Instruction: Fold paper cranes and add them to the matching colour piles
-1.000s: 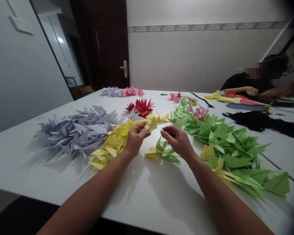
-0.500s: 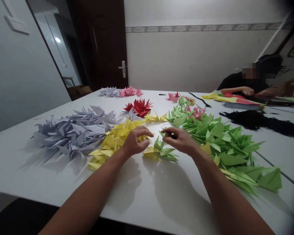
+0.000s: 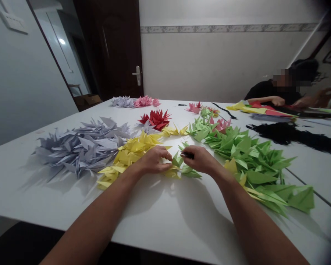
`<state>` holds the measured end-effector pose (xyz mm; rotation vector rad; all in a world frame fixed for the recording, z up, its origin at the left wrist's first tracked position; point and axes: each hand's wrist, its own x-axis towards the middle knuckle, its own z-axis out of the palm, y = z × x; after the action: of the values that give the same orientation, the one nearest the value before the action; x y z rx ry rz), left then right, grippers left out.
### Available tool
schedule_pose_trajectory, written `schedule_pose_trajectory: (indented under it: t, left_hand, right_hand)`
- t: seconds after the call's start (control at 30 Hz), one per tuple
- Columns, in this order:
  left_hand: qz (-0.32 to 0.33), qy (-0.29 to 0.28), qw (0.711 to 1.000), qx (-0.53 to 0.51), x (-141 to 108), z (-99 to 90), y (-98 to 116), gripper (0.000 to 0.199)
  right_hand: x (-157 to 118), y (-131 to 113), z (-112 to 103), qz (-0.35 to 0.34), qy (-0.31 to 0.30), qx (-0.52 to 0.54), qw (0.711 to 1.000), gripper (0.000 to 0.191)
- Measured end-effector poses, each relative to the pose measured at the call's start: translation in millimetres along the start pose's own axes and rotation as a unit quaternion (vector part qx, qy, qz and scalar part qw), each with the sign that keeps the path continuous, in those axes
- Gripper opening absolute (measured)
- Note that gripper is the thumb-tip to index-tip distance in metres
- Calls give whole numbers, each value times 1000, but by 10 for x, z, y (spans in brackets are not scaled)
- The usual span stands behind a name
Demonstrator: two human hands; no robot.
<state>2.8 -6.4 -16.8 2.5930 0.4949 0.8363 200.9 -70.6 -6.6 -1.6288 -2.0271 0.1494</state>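
My left hand is low over the table, its thumb and index finger apart. Its fingertips reach the edge of a green folded paper piece; whether they touch it I cannot tell. My right hand is closed on a thin dark tool, mostly hidden by the fingers. Beneath and between the hands lie a yellow folded paper piece and more green pieces. To the left of my left hand spreads a heap of yellow folded paper.
On the white table are heaps of lilac paper, red paper and green paper. Pink pieces lie farther back. A black stringy bundle lies right, near a person at coloured sheets.
My left hand has moved slightly right and down to the green piece. My right hand has turned knuckles-up and moved lower, still holding the dark tool.
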Motion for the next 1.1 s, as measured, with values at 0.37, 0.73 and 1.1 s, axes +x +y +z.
schedule_pose_trajectory:
  t: [0.37,0.73,1.1]
  left_hand:
    - [-10,-83,996,39,3,21,45,8]
    - [-58,97,985,128,24,-34,-31,37]
    - [202,90,970,-107,-36,554,622,26]
  right_hand:
    - [6,-155,81,-21,-38,-67,997,10]
    - [1,198,-85,67,127,104,984,23]
    - [31,718,91,231,324,172,901,32]
